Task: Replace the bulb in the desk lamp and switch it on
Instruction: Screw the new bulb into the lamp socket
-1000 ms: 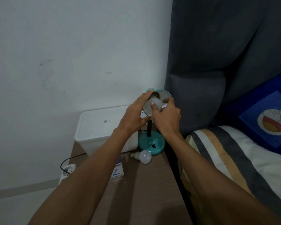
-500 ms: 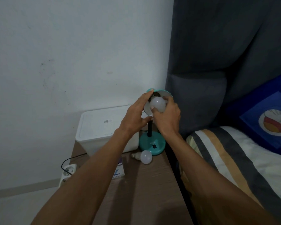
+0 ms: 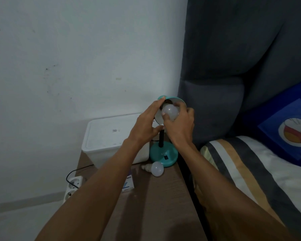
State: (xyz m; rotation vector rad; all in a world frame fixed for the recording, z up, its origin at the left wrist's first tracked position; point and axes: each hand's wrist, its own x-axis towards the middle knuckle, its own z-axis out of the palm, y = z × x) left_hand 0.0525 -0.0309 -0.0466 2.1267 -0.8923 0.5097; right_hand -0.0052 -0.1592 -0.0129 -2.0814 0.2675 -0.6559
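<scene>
so, starting at the left: a power strip (image 3: 73, 186) lies on the floor with a black cord running up behind the wooden table (image 3: 163, 202), and a white box (image 3: 111, 136) sits at the table's back corner. in front of it a small carton (image 3: 128, 184) peeks out from under the left forearm. next comes the left hand (image 3: 144, 126), fingers spread and curved around the left edge of the lamp shade (image 3: 171, 101), thumb below, steadying it. the shade is tilted so its mouth faces the person. inside that mouth sits the bulb (image 3: 170, 111), round end toward the camera, its base pointing back into the dark socket; how far it is threaded in cannot be told. the right hand (image 3: 180, 126) pinches the bulb's globe with thumb and fingertips, and is plainly the hand nearer it. so the turning should run about the bulb's long axis, straight into the shade. below, a second bulb (image 3: 155, 168) lies on its side on the table, touching or just beside the lamp base (image 3: 163, 153), where a dark switch shows, untouched.
</scene>
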